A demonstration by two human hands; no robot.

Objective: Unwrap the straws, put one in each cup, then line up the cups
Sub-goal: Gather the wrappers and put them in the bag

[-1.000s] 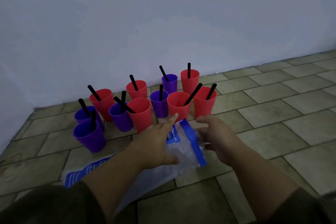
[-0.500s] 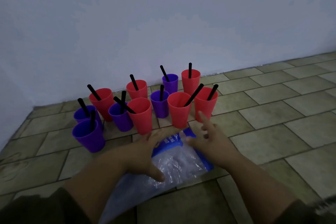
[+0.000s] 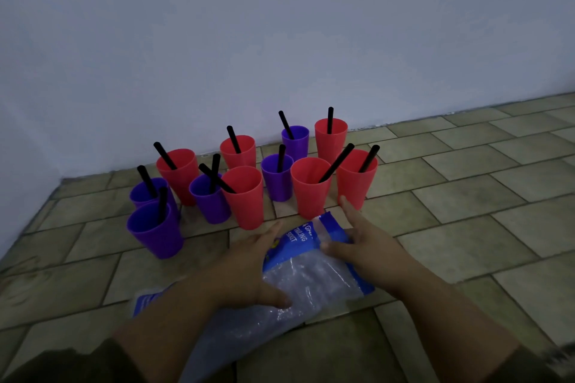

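Several red and purple cups stand clustered on the tiled floor near the wall, each with a black straw in it. The nearest red cup (image 3: 245,196) is just beyond my left hand (image 3: 249,264), and another red cup (image 3: 311,188) holds a long leaning straw (image 3: 336,162). A purple cup (image 3: 154,228) stands front left. A clear plastic bag with blue printing (image 3: 311,277) lies on the floor. Both hands rest flat on it, fingers spread. My right hand (image 3: 368,246) presses its right upper edge, index finger pointing at the rightmost red cup (image 3: 354,179).
A pale wall (image 3: 280,40) rises right behind the cups, with a corner at the left. Tiled floor (image 3: 466,211) stretches to the right and towards me. My dark sleeves show at the bottom edge.
Both hands drew back towards me and settled flat on the plastic bag, which has slid nearer and flattened. The cups and straws have not moved.
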